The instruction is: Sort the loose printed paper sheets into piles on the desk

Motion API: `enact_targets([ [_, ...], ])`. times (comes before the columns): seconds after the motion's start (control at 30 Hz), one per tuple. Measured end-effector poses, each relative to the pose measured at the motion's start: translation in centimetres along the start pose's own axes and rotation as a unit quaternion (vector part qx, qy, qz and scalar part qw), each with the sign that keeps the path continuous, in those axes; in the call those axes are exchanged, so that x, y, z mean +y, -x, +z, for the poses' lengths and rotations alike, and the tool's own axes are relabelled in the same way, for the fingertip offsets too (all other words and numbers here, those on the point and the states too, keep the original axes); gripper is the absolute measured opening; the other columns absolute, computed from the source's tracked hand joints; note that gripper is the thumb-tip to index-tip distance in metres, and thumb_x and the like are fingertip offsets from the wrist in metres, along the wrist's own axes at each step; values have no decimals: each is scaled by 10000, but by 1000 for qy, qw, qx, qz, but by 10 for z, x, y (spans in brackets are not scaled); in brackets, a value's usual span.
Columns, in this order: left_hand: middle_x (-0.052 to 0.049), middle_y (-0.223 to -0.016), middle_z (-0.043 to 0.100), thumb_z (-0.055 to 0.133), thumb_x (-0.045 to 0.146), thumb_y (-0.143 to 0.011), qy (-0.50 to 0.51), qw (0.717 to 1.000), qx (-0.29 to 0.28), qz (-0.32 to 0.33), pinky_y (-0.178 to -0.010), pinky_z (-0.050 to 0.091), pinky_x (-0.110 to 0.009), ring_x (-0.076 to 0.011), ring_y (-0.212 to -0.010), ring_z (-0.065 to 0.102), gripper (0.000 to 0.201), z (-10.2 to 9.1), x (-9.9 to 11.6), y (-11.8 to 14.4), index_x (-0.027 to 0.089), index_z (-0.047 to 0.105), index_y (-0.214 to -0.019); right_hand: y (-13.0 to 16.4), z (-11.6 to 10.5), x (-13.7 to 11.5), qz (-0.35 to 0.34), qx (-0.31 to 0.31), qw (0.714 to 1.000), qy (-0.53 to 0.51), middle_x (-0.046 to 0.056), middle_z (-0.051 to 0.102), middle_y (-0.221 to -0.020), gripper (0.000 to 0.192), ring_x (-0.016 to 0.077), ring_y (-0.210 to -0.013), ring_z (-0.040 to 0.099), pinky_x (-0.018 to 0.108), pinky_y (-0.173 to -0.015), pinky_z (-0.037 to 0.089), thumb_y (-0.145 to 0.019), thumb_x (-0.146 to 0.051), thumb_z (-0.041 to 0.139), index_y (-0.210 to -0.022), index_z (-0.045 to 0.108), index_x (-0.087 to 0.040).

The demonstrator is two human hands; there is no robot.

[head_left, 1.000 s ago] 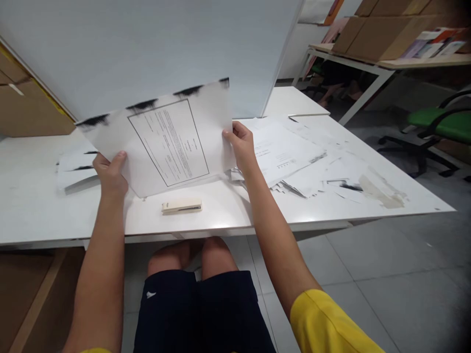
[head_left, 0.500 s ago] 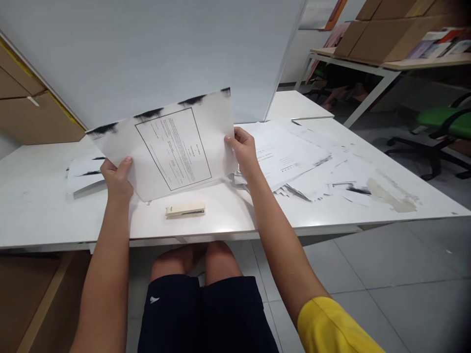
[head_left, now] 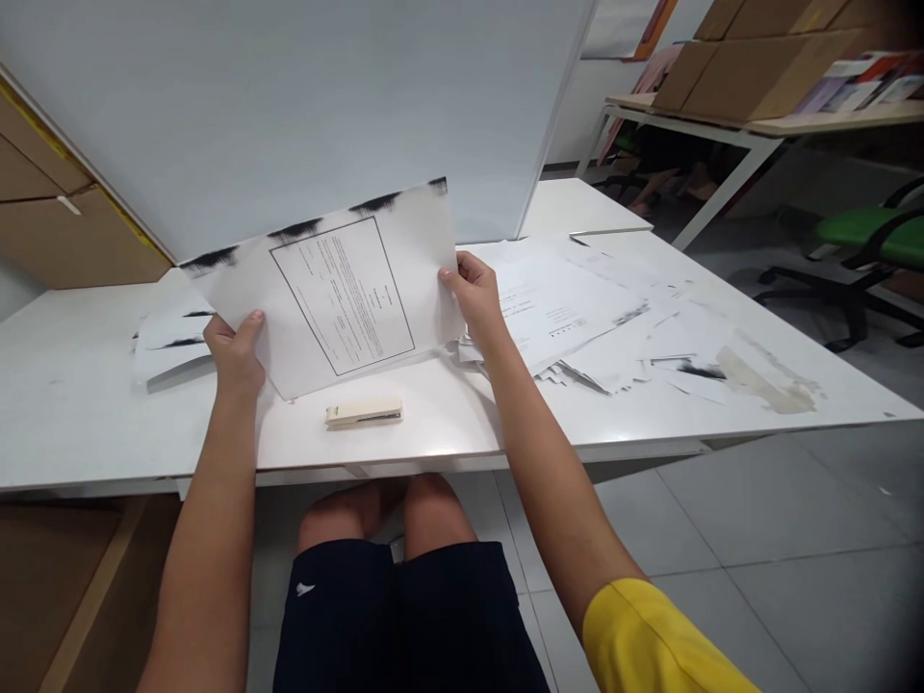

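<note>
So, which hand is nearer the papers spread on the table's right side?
Right. The right hand is by the left end of the spread papers; the left hand is well left of them, across the held sheet.

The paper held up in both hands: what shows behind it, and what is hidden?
Behind the held paper, a pale panel rises above its top edge; white sheets show at its left. Whatever its middle covers cannot be seen.

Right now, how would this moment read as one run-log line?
left hand: holds printed sheet, left edge | right hand: holds right edge | stapler: on table, untouched | loose papers: table, right side
</note>
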State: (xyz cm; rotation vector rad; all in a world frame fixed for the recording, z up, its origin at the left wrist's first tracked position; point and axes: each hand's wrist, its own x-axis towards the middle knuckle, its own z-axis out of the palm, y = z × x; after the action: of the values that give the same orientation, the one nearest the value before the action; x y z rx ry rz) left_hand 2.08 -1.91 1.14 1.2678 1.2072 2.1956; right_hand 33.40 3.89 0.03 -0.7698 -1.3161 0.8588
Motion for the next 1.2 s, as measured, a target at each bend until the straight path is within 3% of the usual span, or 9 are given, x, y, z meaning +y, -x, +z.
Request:
enact_targets([
  [0.43, -21, -749, 636, 780, 306, -483, 4, 1000, 13, -1, -787, 527, -284, -157, -797, 620, 396, 4, -4, -2, 145, 571, -778, -1, -3, 2, -14, -6, 1000, 23, 9, 623, -872, 172, 197, -888, 583, 388, -851, 495, -834, -396, 609, -929, 618, -254],
  [0.63, -12, -840, 650, 851, 504, -519, 10, 999, -31, 6, -815, 508, -284, -136, -828, 602, 573, 3, -15, -4, 152, 580, -881, 4, -8, -5, -31, -21, 993, 113, -16, 621, -791, 183, 215, -868, 595, 435, -908, 489, -806, -274, 631, -989, 635, -280],
  [0.7, 7, -799, 643, 848, 579, -530, 22, 997, -64, -35, -690, 481, -274, -116, -724, 580, 697, 3, -21, -5, 161, 595, -1027, 15, -24, -17, -36, 9, 991, 132, -13, 642, -813, 204, 215, -877, 607, 435, -904, 496, -796, -262, 631, -999, 637, -271],
  [0.8, 14, -738, 668, 803, 658, -580, 18, 987, -122, -103, -539, 358, -272, -98, -570, 530, 874, 4, -31, -4, 157, 549, -1249, 50, -71, -46, -1, 109, 981, 158, 0, 677, -819, 224, 195, -801, 626, 393, -792, 517, -771, -276, 635, -995, 637, -257],
  [0.93, 33, -712, 694, 775, 581, -664, -24, 984, -155, -87, -551, 347, -271, -85, -558, 535, 720, 7, -46, 3, 136, 601, -1203, 112, -154, -89, 96, 244, 952, 155, 47, 695, -747, 231, 138, -646, 619, 310, -646, 479, -641, -228, 702, -870, 675, -241],
  [1.0, 41, -744, 703, 742, 461, -754, -82, 976, -196, -48, -604, 387, -263, -83, -616, 564, 520, 8, -50, 8, 135, 648, -1147, 142, -183, -102, 152, 242, 945, 159, 36, 697, -735, 291, 141, -632, 634, 301, -657, 505, -541, -227, 764, -820, 683, -242],
  [1.07, 37, -827, 722, 707, 320, -813, -146, 962, -230, 1, -672, 408, -244, -81, -723, 592, 332, 10, -49, 16, 139, 685, -1090, 170, -198, -106, 219, 215, 938, 161, 14, 692, -701, 348, 179, -589, 642, 328, -602, 526, -515, -296, 794, -837, 670, -257],
  [1.2, -2, -914, 731, 610, 161, -868, -181, 950, -246, 65, -756, 432, -241, -115, -889, 628, 209, 26, -19, 38, 165, 720, -1045, 211, -195, -94, 310, 186, 920, 152, -16, 656, -616, 402, 212, -530, 641, 328, -496, 524, -493, -354, 827, -849, 660, -268],
])
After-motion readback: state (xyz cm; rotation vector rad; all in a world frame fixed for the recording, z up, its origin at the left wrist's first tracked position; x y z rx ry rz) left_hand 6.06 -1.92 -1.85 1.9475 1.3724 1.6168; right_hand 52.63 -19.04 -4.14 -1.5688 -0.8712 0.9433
